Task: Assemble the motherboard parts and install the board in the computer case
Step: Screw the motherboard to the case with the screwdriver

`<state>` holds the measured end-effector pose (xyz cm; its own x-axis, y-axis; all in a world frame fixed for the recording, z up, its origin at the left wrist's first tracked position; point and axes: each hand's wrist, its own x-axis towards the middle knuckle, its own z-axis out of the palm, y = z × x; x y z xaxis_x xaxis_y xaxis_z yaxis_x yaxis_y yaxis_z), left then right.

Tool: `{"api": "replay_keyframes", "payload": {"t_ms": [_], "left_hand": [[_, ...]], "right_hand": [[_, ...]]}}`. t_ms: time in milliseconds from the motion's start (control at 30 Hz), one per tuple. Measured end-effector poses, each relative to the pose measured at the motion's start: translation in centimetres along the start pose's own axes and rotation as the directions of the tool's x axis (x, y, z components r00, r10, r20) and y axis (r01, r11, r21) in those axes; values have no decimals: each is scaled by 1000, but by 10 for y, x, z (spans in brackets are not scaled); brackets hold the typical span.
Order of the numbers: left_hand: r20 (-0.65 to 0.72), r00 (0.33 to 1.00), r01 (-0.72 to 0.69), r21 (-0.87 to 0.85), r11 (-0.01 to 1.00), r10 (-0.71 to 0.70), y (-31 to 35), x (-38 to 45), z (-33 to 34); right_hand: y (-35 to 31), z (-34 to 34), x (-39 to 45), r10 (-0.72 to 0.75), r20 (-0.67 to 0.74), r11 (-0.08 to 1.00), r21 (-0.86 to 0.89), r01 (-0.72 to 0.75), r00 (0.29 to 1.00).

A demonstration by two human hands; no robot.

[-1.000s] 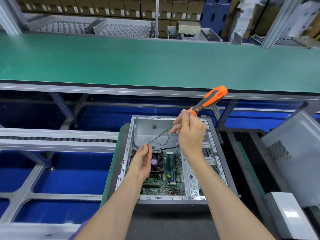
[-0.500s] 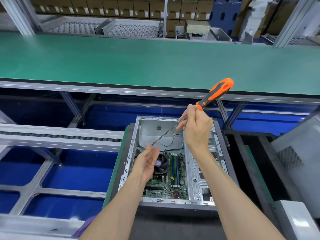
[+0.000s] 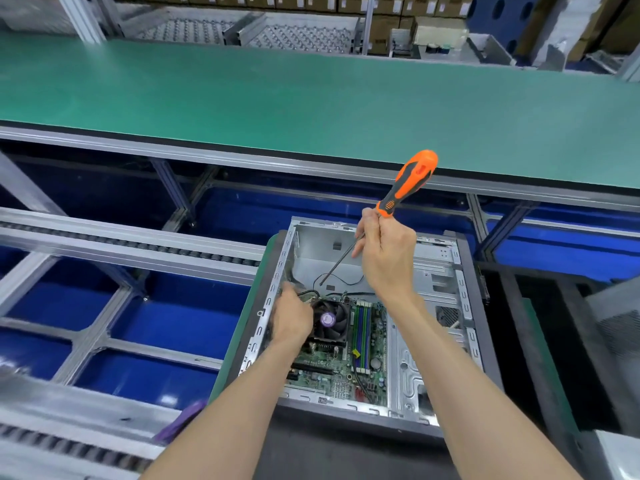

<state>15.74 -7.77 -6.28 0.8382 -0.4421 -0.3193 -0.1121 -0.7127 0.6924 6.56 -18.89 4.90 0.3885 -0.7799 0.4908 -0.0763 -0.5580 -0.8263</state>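
Note:
An open grey computer case [image 3: 446, 271] lies flat in front of me. The green motherboard [image 3: 332, 368] sits inside it, with a black CPU fan [image 3: 329, 320] and blue memory sticks [image 3: 363, 327]. My right hand [image 3: 388, 258] grips a long screwdriver [image 3: 408, 181] just below its orange handle; the shaft slants down-left and its tip hangs over the case's empty far bay. My left hand [image 3: 291, 317] is down inside the case at the board's far left corner, beside the fan. It is blurred, and its fingers are hidden.
A green conveyor belt [image 3: 311, 109] runs across beyond the case. Roller rails [image 3: 131, 244] and blue bins [image 3: 173, 317] lie to the left. A grey case panel [image 3: 616, 327] stands at the right edge. Cardboard boxes line the back.
My left hand dropped from the screwdriver tip down to the board's far left corner. The right hand tilted the screwdriver more upright, and its tip lifted clear of the left hand.

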Motion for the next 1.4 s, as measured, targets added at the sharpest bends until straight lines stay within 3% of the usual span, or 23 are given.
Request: {"api": "replay_keyframes", "payload": {"t_ms": [133, 333, 467, 767, 1400], "left_hand": [[50, 998, 38, 186, 982, -48, -3, 4, 3], [35, 999, -3, 250, 968, -6, -6, 8, 6], [96, 995, -37, 308, 951, 7, -5, 9, 6], [94, 995, -54, 344, 937, 23, -8, 9, 4], [105, 994, -75, 431, 899, 32, -6, 6, 0]], "right_hand": [[7, 13, -3, -18, 46, 999, -47, 21, 999], [12, 29, 0, -39, 102, 998, -42, 43, 994], [17, 39, 4, -30, 154, 998, -43, 37, 988], [31, 59, 0, 9, 257, 996, -84, 13, 966], [39, 79, -4, -7, 300, 995, -94, 37, 954]]}}
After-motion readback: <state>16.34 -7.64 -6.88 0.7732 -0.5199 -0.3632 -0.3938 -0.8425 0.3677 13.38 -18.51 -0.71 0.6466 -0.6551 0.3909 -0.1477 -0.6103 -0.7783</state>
